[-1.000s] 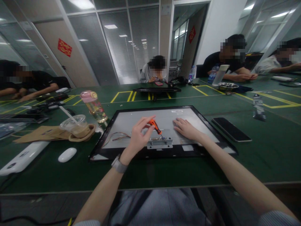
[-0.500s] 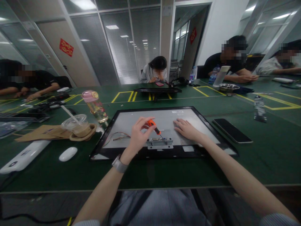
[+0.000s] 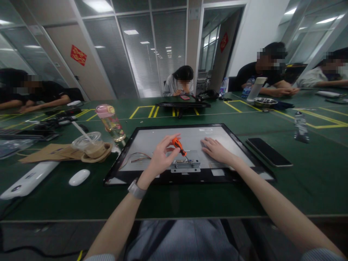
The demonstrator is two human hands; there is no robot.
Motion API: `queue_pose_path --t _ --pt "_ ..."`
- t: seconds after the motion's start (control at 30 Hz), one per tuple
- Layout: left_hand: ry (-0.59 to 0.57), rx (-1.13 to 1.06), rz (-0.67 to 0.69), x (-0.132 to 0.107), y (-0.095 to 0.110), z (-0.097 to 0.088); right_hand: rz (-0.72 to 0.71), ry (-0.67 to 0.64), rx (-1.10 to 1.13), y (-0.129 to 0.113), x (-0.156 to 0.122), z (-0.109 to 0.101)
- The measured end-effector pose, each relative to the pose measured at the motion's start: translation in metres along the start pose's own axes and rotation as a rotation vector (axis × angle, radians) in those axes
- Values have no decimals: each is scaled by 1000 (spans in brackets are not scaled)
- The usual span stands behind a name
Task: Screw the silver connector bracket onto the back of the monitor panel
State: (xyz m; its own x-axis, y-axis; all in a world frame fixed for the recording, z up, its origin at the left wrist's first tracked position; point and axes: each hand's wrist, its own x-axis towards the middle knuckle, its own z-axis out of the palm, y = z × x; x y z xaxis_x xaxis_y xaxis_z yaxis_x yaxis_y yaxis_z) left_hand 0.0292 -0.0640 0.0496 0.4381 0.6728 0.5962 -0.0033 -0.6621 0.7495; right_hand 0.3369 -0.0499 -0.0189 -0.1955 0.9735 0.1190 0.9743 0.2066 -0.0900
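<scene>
My left hand [image 3: 163,154] grips an orange and black screwdriver [image 3: 179,146] by its handle, fingers and thumb around it. The screwdriver tilts, its tip down at a metal bracket [image 3: 186,166] near the front edge of a flat display panel [image 3: 141,139] lying back side up. Flat on the panel's grey back rests my right hand [image 3: 216,149], fingers stretched out and holding nothing. Thin wires [image 3: 140,157] lie on the panel left of my left hand. Whether the tip sits in a screw is too small to tell.
Left of the panel are a pink-lidded bottle [image 3: 110,123], an iced drink cup [image 3: 89,143], a white mouse [image 3: 79,177] and a white power strip [image 3: 29,180]. A phone [image 3: 269,152] lies to the right. Several people sit around the green table [image 3: 312,177].
My left fingers have shifted slightly on the screwdriver handle, showing more of its orange end. The right hand stays in place on the panel.
</scene>
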Motion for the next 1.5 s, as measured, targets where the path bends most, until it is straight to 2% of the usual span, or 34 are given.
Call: queue_pose_path --t 0.07,0.23,0.43,0.63,0.83,1.03,1.3,1.5 --pt "-16 -5 7 0 -2 0 3 -8 4 -1 0 -1" --pt "79 120 30 0 -2 0 14 -24 -2 -5 -1 -4" --pt "-6 31 49 0 0 2 -4 1 -2 -1 0 -2" --pt "97 130 44 1 -3 2 1 -10 -13 -1 0 -1" --pt "12 51 26 0 -4 0 4 -17 -9 -3 -1 -4" --pt "155 97 -9 1 -3 2 11 -23 -6 -4 -1 -5" --pt "227 92 -15 2 -8 -3 1 3 -13 -1 0 -1" --pt "305 -90 -29 6 0 -15 -12 29 9 3 1 4"
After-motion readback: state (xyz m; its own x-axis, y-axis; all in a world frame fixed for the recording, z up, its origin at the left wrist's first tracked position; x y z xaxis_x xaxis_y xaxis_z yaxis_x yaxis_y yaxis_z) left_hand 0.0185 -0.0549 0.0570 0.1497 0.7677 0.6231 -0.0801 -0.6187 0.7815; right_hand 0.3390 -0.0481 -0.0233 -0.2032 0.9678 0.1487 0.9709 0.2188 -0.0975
